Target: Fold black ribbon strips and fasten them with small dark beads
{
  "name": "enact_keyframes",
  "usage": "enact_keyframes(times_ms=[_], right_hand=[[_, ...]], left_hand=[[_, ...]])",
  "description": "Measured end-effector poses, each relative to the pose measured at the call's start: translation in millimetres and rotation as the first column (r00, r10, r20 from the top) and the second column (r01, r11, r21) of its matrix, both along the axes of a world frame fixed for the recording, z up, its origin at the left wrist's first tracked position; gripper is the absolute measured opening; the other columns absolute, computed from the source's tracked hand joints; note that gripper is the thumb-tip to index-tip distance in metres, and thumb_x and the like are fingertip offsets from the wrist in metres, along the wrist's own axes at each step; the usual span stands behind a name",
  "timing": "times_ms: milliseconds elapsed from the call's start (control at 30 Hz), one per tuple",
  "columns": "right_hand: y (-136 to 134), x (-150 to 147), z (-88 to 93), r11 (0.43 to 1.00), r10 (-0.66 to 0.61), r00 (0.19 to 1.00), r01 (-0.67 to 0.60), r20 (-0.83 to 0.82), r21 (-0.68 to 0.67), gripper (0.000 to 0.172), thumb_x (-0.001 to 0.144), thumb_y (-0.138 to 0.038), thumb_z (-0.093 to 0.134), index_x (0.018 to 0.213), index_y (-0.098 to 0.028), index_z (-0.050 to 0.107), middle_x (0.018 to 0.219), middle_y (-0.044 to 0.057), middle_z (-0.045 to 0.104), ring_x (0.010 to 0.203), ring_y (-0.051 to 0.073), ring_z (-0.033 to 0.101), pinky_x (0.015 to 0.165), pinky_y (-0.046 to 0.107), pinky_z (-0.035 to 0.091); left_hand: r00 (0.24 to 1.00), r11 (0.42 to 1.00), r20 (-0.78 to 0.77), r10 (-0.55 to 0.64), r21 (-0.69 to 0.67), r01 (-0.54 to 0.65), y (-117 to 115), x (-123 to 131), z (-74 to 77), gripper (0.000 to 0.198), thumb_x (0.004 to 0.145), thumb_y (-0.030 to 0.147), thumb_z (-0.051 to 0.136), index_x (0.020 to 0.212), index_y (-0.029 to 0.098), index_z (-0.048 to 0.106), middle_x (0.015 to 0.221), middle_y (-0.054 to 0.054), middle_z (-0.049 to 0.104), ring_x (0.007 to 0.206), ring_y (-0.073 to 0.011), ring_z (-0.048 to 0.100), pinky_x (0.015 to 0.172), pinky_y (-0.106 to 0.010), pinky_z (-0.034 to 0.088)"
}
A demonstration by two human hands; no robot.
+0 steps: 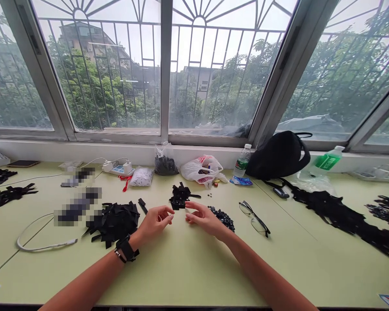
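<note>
My left hand (155,221) and my right hand (205,218) meet over the middle of the pale green table (188,268), fingers curled in a pinch. Between their fingertips sits a small black piece, joined to a little heap of black ribbon pieces (180,196) just beyond. Which hand actually grips it is hard to tell. A black watch is on my left wrist. A bigger pile of black strips (114,221) lies left of my left hand. A cluster of small dark beads (223,217) lies right of my right hand.
Eyeglasses (254,218) lie to the right. Along the window sill: a power strip (118,167), plastic bags (201,169), two bottles (242,161), a black bag (278,155). Black trims (346,218) spread at right, others at far left. A white cable (42,246) loops at left.
</note>
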State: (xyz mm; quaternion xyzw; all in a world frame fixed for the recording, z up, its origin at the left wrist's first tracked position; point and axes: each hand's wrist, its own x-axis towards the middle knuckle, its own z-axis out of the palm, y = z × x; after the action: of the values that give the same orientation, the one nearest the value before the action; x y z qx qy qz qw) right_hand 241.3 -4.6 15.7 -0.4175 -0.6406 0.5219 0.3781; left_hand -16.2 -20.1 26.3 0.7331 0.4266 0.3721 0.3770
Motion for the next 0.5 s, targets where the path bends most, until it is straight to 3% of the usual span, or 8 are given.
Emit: enact_keyframes(times_ms=[133, 233, 367, 500], right_hand=[[1.5, 1.4, 0.0, 0.994, 0.003, 0.990, -0.017, 0.138, 0.106, 0.047, 0.091, -0.053, 0.072, 0.124, -0.020, 0.068, 0.104, 0.009, 0.073, 0.078, 0.019, 0.068, 0.070, 0.032, 0.056], [0.1, 1.2, 2.7, 0.986, 0.010, 0.977, -0.046, 0.212, 0.163, 0.040, 0.093, -0.051, 0.069, 0.117, -0.019, 0.069, 0.081, 0.003, 0.068, 0.068, 0.016, 0.061, 0.060, 0.027, 0.048], [-1.0, 1.0, 2.5, 0.972, 0.009, 0.958, -0.075, 0.286, 0.222, 0.032, 0.094, -0.046, 0.066, 0.110, -0.019, 0.071, 0.072, 0.000, 0.061, 0.064, 0.015, 0.055, 0.057, 0.025, 0.042], [-1.0, 0.9, 1.4, 0.958, 0.023, 0.948, -0.112, 0.317, 0.265, 0.027, 0.094, -0.043, 0.065, 0.105, -0.020, 0.073, 0.076, 0.002, 0.062, 0.068, 0.016, 0.055, 0.060, 0.026, 0.043]], left_hand=[[0.995, 0.998, -0.096, 0.001, 0.062, 0.005, -1.7, -1.9, 1.0, 0.025, 0.098, 0.038, 0.060, 0.102, 0.020, 0.075, 0.076, -0.002, 0.073, 0.067, -0.0161, 0.062, 0.060, -0.025, 0.043], [0.974, 0.985, -0.208, 0.089, 0.164, -0.055, -2.4, -6.8, 4.4, 0.021, 0.098, 0.037, 0.060, 0.102, 0.022, 0.075, 0.079, -0.001, 0.073, 0.066, -0.0161, 0.061, 0.061, -0.026, 0.043], [0.935, 0.960, -0.308, 0.177, 0.263, -0.095, -0.7, -14.4, 8.0, 0.021, 0.100, 0.034, 0.056, 0.103, 0.024, 0.074, 0.083, -0.002, 0.074, 0.069, -0.0179, 0.063, 0.065, -0.029, 0.044], [0.863, 0.921, -0.397, 0.313, 0.348, -0.174, 5.3, -23.3, 7.7, 0.018, 0.099, 0.029, 0.056, 0.106, 0.023, 0.072, 0.098, -0.004, 0.075, 0.083, -0.0218, 0.066, 0.074, -0.032, 0.046]])
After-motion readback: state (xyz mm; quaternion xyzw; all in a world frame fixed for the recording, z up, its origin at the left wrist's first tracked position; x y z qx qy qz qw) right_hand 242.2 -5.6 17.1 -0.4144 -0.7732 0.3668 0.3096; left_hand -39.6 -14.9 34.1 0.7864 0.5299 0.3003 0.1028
